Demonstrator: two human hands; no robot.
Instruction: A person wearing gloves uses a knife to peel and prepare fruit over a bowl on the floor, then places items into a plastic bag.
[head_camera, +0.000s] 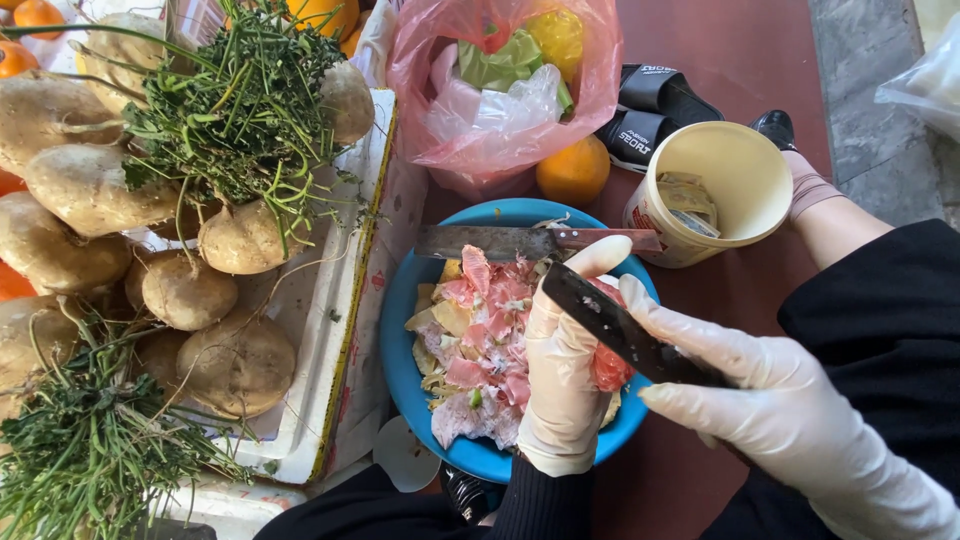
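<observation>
Clearly the peeling is well along. The left hand (563, 375), in a white glove, is curled around a piece of pink fruit (609, 367) and holds it over the blue basin (400, 340); only a small red-pink part of the fruit shows past the glove, so how much rind remains on it cannot be told. The right hand (770, 400), also gloved, is closed around the handle of a dark knife (610, 322), whose blade lies across the left thumb and against the fruit.

Peels (480, 350), pink and pale yellow, already heap the basin, so a good deal of trimming looks done. A second blade, a cleaver (500, 241), rests across the basin's far rim with its handle pointing right, untouched.

More fruit seems to wait: an orange (573, 170) sits just behind the basin, beside a pink bag (440, 60) holding green and yellow produce. A cream tub (715, 190) with folded paper inside stands to the right of the basin. To the left, a white foam box (330, 300) carries pale round tubers (185, 290) with green tops, well apart from the cutting.
</observation>
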